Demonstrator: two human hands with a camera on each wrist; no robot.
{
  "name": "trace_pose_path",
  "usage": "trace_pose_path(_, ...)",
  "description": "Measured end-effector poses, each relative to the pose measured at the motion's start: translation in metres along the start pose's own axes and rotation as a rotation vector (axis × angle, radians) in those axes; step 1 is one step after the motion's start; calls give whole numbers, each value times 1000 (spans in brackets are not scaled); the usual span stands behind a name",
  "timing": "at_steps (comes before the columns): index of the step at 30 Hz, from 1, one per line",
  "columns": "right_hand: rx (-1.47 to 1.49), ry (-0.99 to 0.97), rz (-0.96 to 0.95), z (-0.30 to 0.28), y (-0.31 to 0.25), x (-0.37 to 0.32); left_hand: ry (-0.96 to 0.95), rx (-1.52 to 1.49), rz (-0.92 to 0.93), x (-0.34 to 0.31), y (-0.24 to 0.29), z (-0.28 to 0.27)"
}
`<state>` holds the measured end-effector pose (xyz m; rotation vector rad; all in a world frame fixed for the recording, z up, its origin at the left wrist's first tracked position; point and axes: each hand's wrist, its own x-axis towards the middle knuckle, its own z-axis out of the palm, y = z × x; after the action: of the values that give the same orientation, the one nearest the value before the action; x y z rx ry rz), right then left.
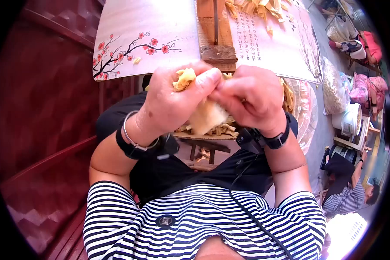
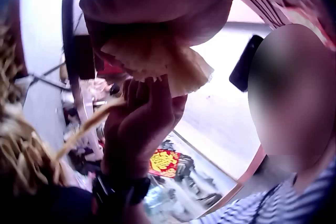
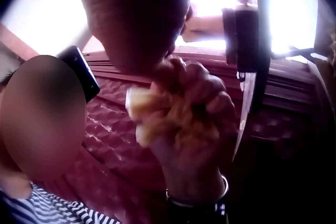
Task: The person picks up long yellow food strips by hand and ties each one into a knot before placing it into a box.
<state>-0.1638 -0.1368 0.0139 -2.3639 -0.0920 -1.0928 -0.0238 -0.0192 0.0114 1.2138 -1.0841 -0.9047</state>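
Observation:
In the head view my left hand grips a bundle of pale yellow, husk-like strips, whose folded end pokes out above the thumb. Below the hands, a pale, flared part of it hangs down. My right hand meets the left thumb tip with curled, pinching fingers. The left wrist view shows the pleated, fan-shaped underside of the bundle under my left hand. From my right hand a long yellow strip trails there. In the right wrist view the folded strips fill the left palm.
Loose yellow strips lie on a board at my lap, with more strips on the printed sheet ahead. A wooden block with an upright dark blade stands between two printed sheets. Other people, bags and a white bucket are at right.

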Motion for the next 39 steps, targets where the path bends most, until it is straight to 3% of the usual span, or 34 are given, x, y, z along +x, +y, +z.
trace_pose_path(1, 82, -51, -63, -2, 1, 2, -67, -159, -265, -2, 3, 4)
trace_pose_path(3, 77, -241, -108, -10, -6, 1, -203, -82, -361, -1, -15, 15)
trace_pose_path(5, 166, -262, -56, -12, -8, -1, -553, 67, -546, 5, -11, 7)
trace_pose_path(7, 284, -223, -1, -10, -7, -5, -791, -245, -459, 1, -15, 5)
trace_pose_path(9, 186, -236, 84, -18, -10, -7, -933, -566, -556, -1, -1, 9)
trace_pose_path(10, 141, -189, 162, -20, -11, -8, -1032, -464, -319, 0, 0, 0)
trace_pose_path(11, 101, -137, 244, -22, -13, -9, -955, -624, -153, -1, -2, -4)
trace_pose_path(12, 132, -107, 442, -25, -17, -5, -882, -781, 19, -2, -3, -7)
trace_pose_path(13, 118, -160, 520, -30, -17, 0, -747, -520, 88, -1, 11, -9)
trace_pose_path(15, 506, -205, 745, -24, -18, -2, -458, 192, 117, 1, 39, -6)
trace_pose_path(16, 655, -304, 863, -22, -19, 0, -339, 587, 500, 9, 33, -3)
trace_pose_path(17, 823, -298, 965, -18, -19, 0, -281, 783, 614, 9, 31, -4)
trace_pose_path(20, 1390, -336, 1302, -6, -23, -2, -130, 745, 645, 2, 27, -5)
trace_pose_path(23, 1586, -93, 1282, 18, -31, -16, 53, 848, 705, -5, 27, -5)
trace_pose_path(24, 1378, 71, 1299, 21, -32, -7, 119, 842, 738, -3, 19, -4)
trace_pose_path(25, 1225, 112, 1172, 11, -28, -3, 187, 836, 770, -1, 15, -5)
trace_pose_path(27, 1018, 214, 958, 4, -26, -2, 43, 766, 534, 2, 16, -11)
trace_pose_path(28, 915, 183, 836, 6, -24, -8, -27, 664, 447, 3, 18, -11)
trace_pose_path(29, 908, 119, 877, 2, -25, -5, -94, 561, 357, 3, 20, -12)
trace_pose_path(31, 435, -49, 596, 3, -15, -10, -99, 671, 384, 1, 15, -12)
trace_pose_path(34, 16, -274, 507, 1, -17, -3, -74, 770, 462, 1, -1, -12)
trace_pose_path(36, 262, -291, 746, -1, -15, -2, -68, 738, 479, 3, 0, -13)
trace_pose_path(39, 817, -277, 1009, -5, -11, -2, -32, 366, 460, 9, 15, -25)
